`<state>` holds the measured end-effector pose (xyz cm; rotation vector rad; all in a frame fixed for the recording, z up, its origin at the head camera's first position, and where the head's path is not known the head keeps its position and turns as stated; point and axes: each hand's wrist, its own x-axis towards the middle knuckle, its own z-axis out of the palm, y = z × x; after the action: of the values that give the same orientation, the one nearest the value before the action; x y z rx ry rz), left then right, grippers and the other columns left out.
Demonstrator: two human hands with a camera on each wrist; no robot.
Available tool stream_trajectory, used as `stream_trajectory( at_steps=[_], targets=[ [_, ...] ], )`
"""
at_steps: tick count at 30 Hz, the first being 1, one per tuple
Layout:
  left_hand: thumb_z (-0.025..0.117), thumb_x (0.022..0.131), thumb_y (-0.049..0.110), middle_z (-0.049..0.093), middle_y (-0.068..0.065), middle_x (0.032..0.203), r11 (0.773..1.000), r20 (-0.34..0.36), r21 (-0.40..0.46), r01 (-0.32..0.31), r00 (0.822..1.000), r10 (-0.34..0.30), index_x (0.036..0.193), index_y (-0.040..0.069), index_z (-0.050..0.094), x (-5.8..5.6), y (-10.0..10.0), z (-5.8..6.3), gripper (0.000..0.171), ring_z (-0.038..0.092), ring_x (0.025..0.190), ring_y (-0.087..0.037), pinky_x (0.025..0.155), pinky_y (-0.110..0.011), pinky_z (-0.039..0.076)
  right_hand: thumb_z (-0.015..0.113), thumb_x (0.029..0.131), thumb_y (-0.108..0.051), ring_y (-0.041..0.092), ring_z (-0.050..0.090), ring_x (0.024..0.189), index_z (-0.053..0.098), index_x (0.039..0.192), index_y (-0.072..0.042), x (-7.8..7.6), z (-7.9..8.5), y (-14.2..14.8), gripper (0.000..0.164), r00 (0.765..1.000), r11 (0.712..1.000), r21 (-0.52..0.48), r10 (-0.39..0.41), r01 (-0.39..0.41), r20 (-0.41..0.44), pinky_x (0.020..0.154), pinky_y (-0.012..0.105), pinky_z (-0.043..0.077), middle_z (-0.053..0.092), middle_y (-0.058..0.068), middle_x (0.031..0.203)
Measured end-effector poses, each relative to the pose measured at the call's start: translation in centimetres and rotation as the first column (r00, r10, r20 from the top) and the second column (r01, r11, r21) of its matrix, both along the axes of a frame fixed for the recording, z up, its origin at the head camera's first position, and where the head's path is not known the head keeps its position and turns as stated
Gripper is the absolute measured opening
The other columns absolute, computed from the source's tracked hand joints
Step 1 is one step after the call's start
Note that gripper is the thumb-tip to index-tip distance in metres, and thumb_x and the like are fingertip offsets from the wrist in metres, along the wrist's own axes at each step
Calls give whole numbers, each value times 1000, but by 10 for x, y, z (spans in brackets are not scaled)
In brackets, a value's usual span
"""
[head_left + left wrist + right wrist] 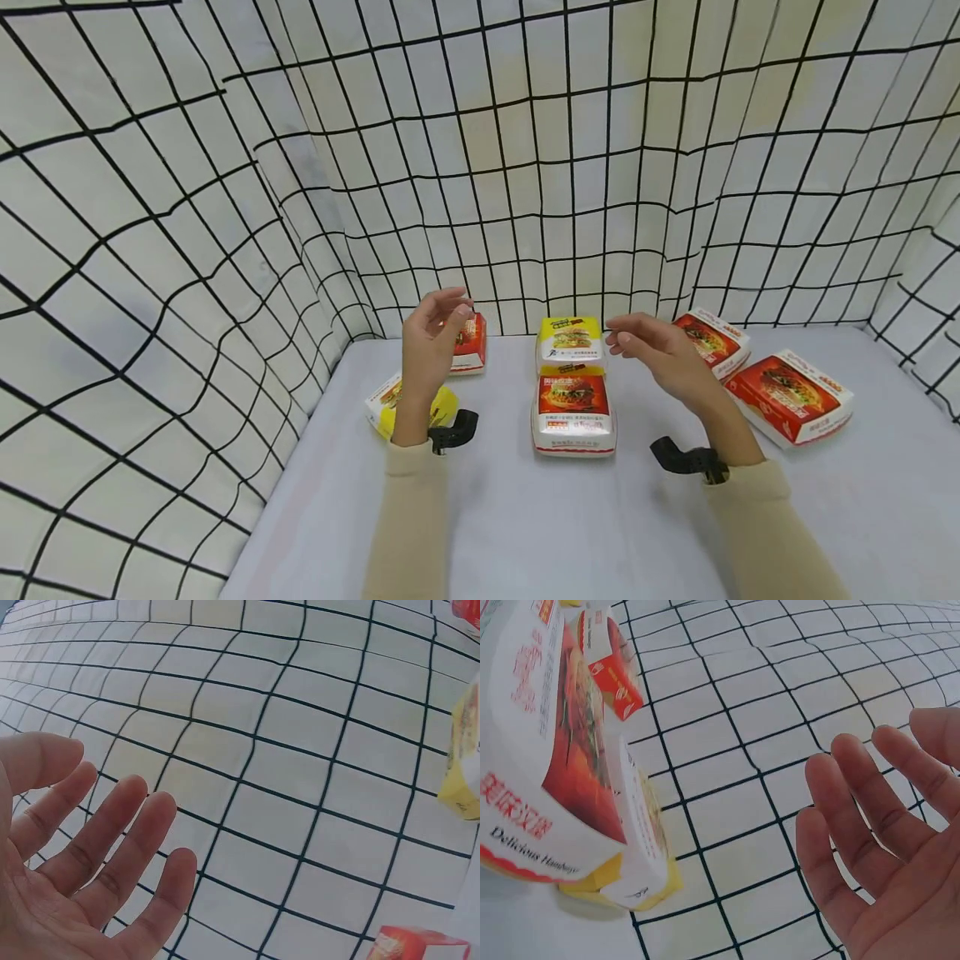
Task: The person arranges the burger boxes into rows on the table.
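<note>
My left hand [431,337] is raised on the left, its fingers loosely bent with nothing in them. It overlaps a red hamburger box [470,346] at the back and a yellow-and-white box [444,408] nearer me. My right hand [663,354] hovers right of the middle boxes, fingers apart and holding nothing. Its fingertips are close beside a yellow hamburger box [571,337] in the head view. Directly in front of that one sits a red-and-white hamburger box [573,408], marked "Delicious" on its side in the right wrist view.
Two more red hamburger boxes lie at the right, one farther back [712,342] and one nearer [791,396]. A white cloth [540,525] covers the table. Black-gridded white curtains [510,167] surround it at the back and sides. Black straps circle both wrists.
</note>
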<state>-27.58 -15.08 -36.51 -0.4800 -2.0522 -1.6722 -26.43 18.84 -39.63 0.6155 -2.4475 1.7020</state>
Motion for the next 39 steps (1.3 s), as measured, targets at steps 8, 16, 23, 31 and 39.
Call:
stream_trajectory(
  at_steps=[8,16,23,31,39],
  targets=[
    [62,103,17,71,-15,114,997,-21,-59,-46,999,45,127,6,65,13,-27,15,26,68,104,-19,95,-22,53,55,107,-17,13,67,99,63,126,1,14,9,-27,28,997,988,-144,57,-64,-53,91,18,55,67,13,110],
    [64,102,25,72,-12,114,956,22,-271,-115,992,126,126,11,67,18,-64,4,27,67,106,-24,96,-42,51,57,106,-20,29,66,107,61,126,-4,21,-1,-65,26,991,982,-151,121,-112,52,93,23,57,64,13,121],
    [62,103,27,72,-11,116,912,75,-386,-140,980,182,126,12,67,18,-91,-18,28,67,105,-27,92,-45,53,58,105,-20,23,65,104,63,121,-10,35,-9,-99,20,984,987,-136,108,-88,143,94,33,58,65,13,121],
    [60,104,28,69,-10,122,886,165,-433,-166,952,258,131,10,65,16,-113,-44,32,65,111,-28,95,-46,53,61,102,-15,22,67,99,64,117,-8,49,-25,-137,17,978,985,-98,156,-143,142,86,30,57,66,11,114],
    [61,104,28,69,-11,123,873,215,-450,-189,926,311,131,14,65,14,-132,-60,31,64,115,-29,98,-49,52,63,101,-18,18,63,105,62,118,-17,63,-39,-161,17,960,980,-41,198,-194,197,86,26,54,65,6,120]
  ],
)
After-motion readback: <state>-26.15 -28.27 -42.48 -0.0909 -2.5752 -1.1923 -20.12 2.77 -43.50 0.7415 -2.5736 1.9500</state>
